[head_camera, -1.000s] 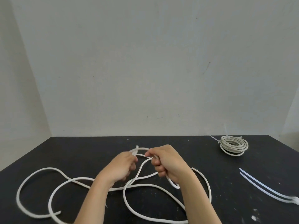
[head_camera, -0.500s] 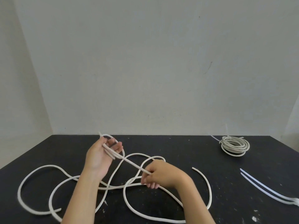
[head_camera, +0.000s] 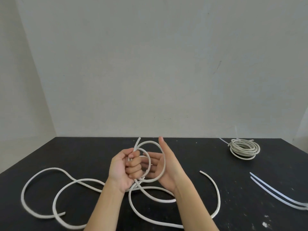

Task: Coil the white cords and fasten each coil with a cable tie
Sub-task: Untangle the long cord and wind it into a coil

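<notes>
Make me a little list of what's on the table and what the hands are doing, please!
left hand: closed on the loose cord, gripping two small loops
right hand: open, palm against the bigger loop
loose cord: white, mostly sprawled over the table
finished coil: far right, already tied
cable ties: two, lying loose at the right edge
table: black, speckled with white marks

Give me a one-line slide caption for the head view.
Left hand grips the first loops of white cord, right hand open behind them; finished tied coil and two cable ties wait right.
</notes>
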`<state>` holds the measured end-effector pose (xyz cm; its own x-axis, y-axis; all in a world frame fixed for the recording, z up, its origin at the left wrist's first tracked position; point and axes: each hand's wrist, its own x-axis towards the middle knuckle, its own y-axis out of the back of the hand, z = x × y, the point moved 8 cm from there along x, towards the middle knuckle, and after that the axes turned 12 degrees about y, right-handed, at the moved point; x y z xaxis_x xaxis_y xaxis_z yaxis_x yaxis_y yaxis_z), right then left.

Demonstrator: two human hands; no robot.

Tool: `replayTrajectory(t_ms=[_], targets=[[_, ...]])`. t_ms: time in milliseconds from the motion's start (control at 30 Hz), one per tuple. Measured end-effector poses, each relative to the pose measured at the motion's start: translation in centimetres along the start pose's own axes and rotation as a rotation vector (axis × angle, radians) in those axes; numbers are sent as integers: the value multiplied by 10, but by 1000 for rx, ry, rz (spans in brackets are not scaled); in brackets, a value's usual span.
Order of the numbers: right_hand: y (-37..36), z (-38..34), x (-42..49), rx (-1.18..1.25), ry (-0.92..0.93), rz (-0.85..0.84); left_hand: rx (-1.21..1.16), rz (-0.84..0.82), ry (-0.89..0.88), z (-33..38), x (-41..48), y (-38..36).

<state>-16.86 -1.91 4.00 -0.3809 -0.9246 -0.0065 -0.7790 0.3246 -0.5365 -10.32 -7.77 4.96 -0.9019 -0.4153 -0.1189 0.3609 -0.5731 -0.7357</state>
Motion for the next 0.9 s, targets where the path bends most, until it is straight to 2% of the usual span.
replayTrajectory(t_ms=[133,233,367,433,567,633,733,900], targets=[[11,-15,-3,-83,79,145,52,71,2,-5,6,0],[21,-18,-6,-124,128,319,195,127,1,-7,5,-5],[30,-15,-9,102,198,466,258,110,32,-11,4,-11],[31,-17,-9,104,204,454,233,75,59,-14,5,-12],[27,-24,-8,-181,91,197,124,64,116,-15,7,-6],[30,-24,-8,-224,52,158,119,52,126,-17,6,-5],[35,-26,-10,-240,54,266,127,-22,134,-22,5,-15],[36,-41,-15,-287,247,434,172,-86,87,-23,2,-30]])
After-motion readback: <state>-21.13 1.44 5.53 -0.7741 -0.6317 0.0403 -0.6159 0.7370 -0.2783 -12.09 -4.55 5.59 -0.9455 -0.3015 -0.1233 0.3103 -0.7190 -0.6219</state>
